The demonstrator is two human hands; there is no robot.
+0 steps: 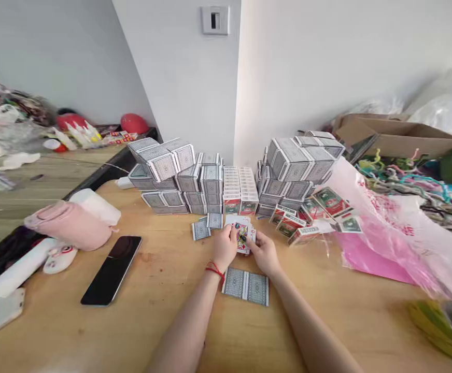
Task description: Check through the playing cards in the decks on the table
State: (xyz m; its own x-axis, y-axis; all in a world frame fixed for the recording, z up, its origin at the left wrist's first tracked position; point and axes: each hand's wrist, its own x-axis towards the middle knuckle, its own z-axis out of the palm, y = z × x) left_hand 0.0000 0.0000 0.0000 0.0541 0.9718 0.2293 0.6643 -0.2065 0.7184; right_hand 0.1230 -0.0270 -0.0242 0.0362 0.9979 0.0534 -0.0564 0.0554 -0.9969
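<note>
Several playing cards (243,234), face up with a picture card on top, are held between my two hands near the middle of the table. My left hand (225,245), with a red string at the wrist, is closed on their left side. On the right edge my right hand (265,253) pinches them. Just below lie two face-down grey-patterned stacks of cards (245,286), side by side. A few more face-down cards (206,226) rest left of my hands. Behind stand two rows of red-and-white card boxes (231,191).
Grey-patterned card blocks are piled at the left (167,171) and right (296,166). A black phone (111,270) and pink roll (70,224) lie left. Loose card boxes (290,224), pink plastic (377,254), tape (443,326) and a cardboard box (400,137) occupy the right.
</note>
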